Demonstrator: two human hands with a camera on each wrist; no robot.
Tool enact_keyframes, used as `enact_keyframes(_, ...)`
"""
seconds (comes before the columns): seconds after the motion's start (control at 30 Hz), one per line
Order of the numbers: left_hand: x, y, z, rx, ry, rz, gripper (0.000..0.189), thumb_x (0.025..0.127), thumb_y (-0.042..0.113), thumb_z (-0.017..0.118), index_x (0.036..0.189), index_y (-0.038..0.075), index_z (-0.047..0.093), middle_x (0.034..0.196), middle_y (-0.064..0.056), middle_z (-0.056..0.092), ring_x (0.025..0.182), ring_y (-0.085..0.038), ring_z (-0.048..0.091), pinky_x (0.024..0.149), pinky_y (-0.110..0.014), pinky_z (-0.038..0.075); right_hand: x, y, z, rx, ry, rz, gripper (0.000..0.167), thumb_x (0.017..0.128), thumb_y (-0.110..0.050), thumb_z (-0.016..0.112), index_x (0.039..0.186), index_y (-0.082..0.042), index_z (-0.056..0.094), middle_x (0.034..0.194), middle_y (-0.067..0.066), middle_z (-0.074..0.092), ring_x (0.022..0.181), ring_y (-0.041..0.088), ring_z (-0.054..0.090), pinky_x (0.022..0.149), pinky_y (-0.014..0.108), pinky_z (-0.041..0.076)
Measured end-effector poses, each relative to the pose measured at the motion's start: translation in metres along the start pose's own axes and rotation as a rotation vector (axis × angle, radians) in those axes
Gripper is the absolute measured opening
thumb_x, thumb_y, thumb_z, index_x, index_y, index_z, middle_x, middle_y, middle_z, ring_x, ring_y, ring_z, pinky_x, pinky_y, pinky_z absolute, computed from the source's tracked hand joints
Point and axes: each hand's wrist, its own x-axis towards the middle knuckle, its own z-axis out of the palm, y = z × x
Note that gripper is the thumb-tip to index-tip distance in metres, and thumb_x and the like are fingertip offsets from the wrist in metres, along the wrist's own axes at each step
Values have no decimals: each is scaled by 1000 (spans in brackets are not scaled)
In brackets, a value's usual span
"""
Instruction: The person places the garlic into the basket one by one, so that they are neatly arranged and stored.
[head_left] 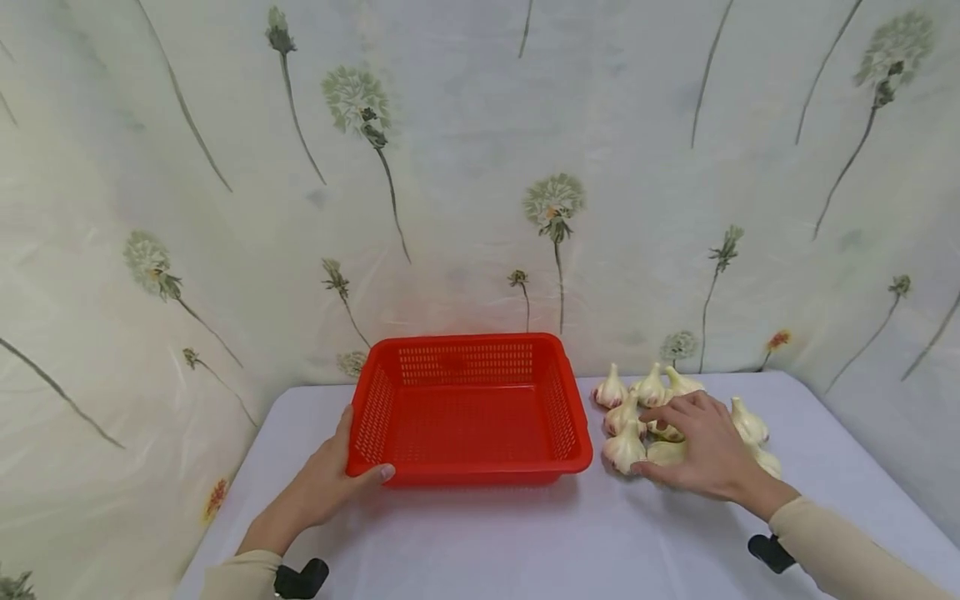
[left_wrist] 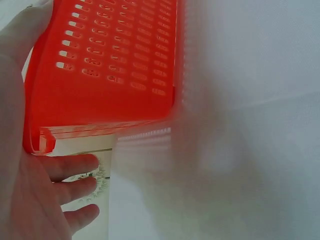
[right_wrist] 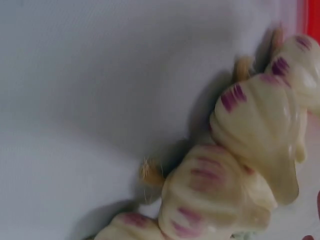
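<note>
A red plastic basket (head_left: 465, 479) with slotted walls stands on the table. The left hand (head_left: 318, 483) holds its near left corner, thumb along the front wall and fingers along the left side. In the left wrist view, three fingers of the left hand (left_wrist: 65, 192) stretch past the basket's wall (left_wrist: 100, 102). Over a group of garlic bulbs (head_left: 624, 450) hovers the right hand (head_left: 705, 446), thumb and fingers spread apart; whether it touches a bulb is hard to tell. The right wrist view has several purple-streaked garlic bulbs (right_wrist: 260, 120) close up.
A pale cloth covers the table (head_left: 465, 542). More garlic bulbs (head_left: 748, 423) lie to the right of the right hand. Behind the table hangs a dandelion-print curtain (head_left: 465, 275), close to the basket's far rim.
</note>
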Motion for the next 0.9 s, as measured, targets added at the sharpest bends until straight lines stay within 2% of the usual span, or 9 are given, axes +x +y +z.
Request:
enact_keyframes(0.2,-2,3,-1,-35,-24,-60,124,91,64,73,170,6,-4,160,-20,48,139,-35,53,109,-58,51,-4,-7,18,-26,62,-52,56,62,-62,96,101,-24,80,95,-4,72,97,17,49,89,55,39)
enact_keyframes(0.33,-2,1,-1,-36,-16,-81,124,91,64,73,170,8,-3,157,-21,51,136,-35,56,106,-58,53,-6,-12,29,-26,93,-64,55,63,-60,96,100,-23,80,95,-4,71,98,19,50,91,59,40)
enact_keyframes(0.43,-2,-1,0,-37,-7,-87,124,90,65,73,171,9,-2,156,-22,53,134,-35,58,105,-58,54,-6,-15,34,-38,85,-43,54,66,-59,95,102,-22,80,97,-4,71,100,21,52,91,63,41)
enact_keyframes(0.67,-2,-2,3,-57,2,-86,122,90,63,75,171,12,0,154,-19,56,132,-33,59,102,-56,56,-10,-19,41,-86,68,-38,46,72,-49,95,104,-21,80,97,-2,75,95,21,53,78,47,42)
enact_keyframes(0.77,-2,-2,4,-64,7,-81,122,90,63,75,171,13,0,153,-18,56,131,-32,60,100,-55,57,-9,-18,41,-80,72,-55,45,72,-47,95,105,-21,78,95,-3,74,93,20,53,77,45,42)
enact_keyframes(0.9,-1,-2,4,-78,14,-84,122,89,63,75,171,13,0,153,-17,57,130,-31,60,99,-53,58,-5,-18,40,-89,36,-59,47,71,-46,93,106,-21,76,92,-6,73,92,19,53,80,46,43)
